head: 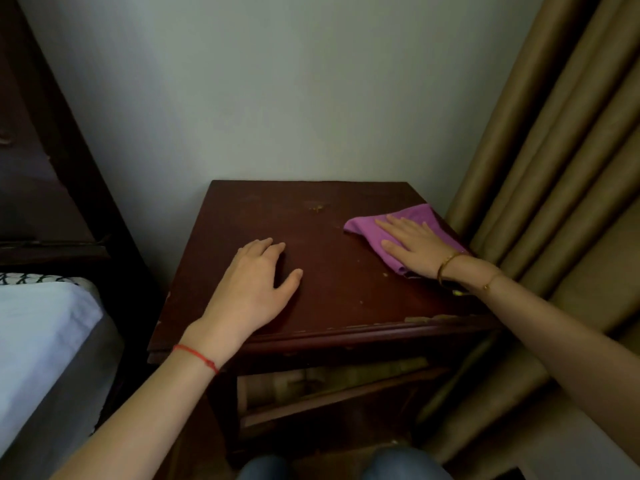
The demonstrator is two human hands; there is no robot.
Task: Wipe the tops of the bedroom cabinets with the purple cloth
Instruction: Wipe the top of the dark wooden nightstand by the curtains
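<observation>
Her right hand (414, 249) pressed flat, fingers straight, on the purple cloth (398, 225); the unwiped cabinet top (332, 282) stretched leftward beyond her fingertips toward the open left hand (254, 284).

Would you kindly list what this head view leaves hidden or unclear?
- Purple cloth: its middle lies under the right hand.
- Cabinet top: part lies under the left hand.
- Cabinet's lower shelf: too dark to identify its contents.
- Yellowish spot: too small to identify.
</observation>
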